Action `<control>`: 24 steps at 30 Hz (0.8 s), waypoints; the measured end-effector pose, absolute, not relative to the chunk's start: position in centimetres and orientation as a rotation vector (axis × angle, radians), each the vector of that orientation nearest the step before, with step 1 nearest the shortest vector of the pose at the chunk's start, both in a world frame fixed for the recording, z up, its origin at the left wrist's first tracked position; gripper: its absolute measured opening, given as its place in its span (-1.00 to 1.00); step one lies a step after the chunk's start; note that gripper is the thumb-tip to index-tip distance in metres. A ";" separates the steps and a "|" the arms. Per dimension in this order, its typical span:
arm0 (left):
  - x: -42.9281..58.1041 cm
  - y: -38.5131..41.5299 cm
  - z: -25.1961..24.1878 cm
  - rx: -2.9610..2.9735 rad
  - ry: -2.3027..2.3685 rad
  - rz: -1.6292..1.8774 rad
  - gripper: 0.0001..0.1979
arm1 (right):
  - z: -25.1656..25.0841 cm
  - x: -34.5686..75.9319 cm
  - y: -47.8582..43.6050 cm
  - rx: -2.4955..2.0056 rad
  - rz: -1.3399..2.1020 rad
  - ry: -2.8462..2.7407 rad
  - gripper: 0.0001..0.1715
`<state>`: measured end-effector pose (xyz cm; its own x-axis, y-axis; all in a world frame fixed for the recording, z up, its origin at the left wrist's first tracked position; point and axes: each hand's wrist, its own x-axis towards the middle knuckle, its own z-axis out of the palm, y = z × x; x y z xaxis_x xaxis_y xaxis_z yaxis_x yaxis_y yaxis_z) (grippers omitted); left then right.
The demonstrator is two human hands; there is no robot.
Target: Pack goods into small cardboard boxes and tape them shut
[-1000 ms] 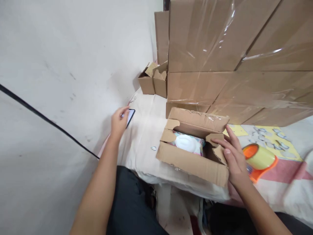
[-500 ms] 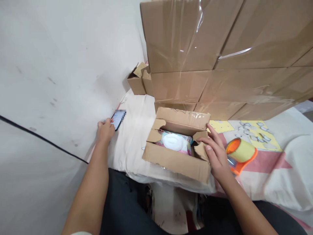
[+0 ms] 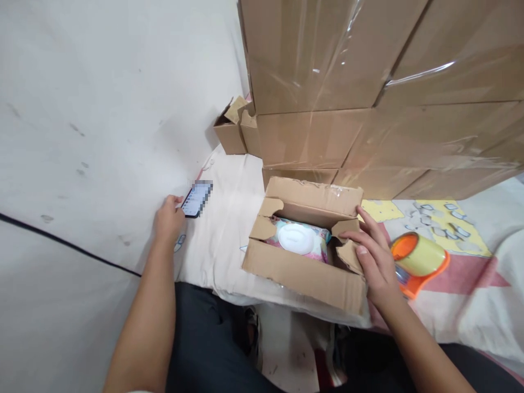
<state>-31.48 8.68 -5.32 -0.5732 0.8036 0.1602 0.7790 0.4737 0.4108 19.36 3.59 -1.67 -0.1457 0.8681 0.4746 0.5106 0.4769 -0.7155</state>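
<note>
Head view. Clock bearings taken from the centre of the open carton, 12 o'clock pointing away from the person.

Far left, 9 to 11 o'clock: pale wall (image 3: 77, 98), marked with smudges; a thin black cord (image 3: 69, 241) slopes down across it towards the left forearm.

9 o'clock: left hand (image 3: 168, 219), fingers curled, at the near-left edge of the phone. Grip: partly closed; cannot tell whether it has hold of the phone or only touches it.

Between 9 and 10 o'clock: phone (image 3: 195, 201), screen up and lit, at the left margin of the pale cloth (image 3: 219, 240). Its top and right edges are pixelated.

11 o'clock: small cartons (image 3: 231, 137), side by side against the wall, the left one with raised flaps.

Centre: open carton (image 3: 303, 277), on the cloth near its front edge, long flaps folded outwards. Inside, a colourful packet (image 3: 297, 240) with a white oval lid facing up.

12 to 2 o'clock: stack of taped boxes (image 3: 368, 82), just behind the open carton.

3 o'clock, at the carton's right end: right hand (image 3: 379, 261), fingers spread and laid on the torn end flaps, not closed round anything.

3 o'clock, further out: yellowish tape roll (image 3: 428, 256) on an orange dispenser (image 3: 423, 285), just beyond the right hand.
</note>
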 end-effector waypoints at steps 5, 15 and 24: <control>-31.2 8.8 -5.4 1.441 2.599 0.686 -0.59 | -1.6 19.3 3.7 -1.187 0.500 -1.792 -0.61; -31.1 9.2 -5.5 1.454 2.779 0.824 -0.58 | -1.6 19.2 3.7 -1.166 0.494 -1.808 -0.60; -31.9 9.4 -6.1 1.397 2.784 0.946 -0.75 | -1.6 19.2 3.5 -1.155 0.471 -1.821 -0.67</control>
<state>-31.87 9.37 -6.12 -0.6263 0.6986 0.3460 0.7648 0.4646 0.4464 19.17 3.53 -1.63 -0.1580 0.8599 0.4854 0.5170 0.4908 -0.7013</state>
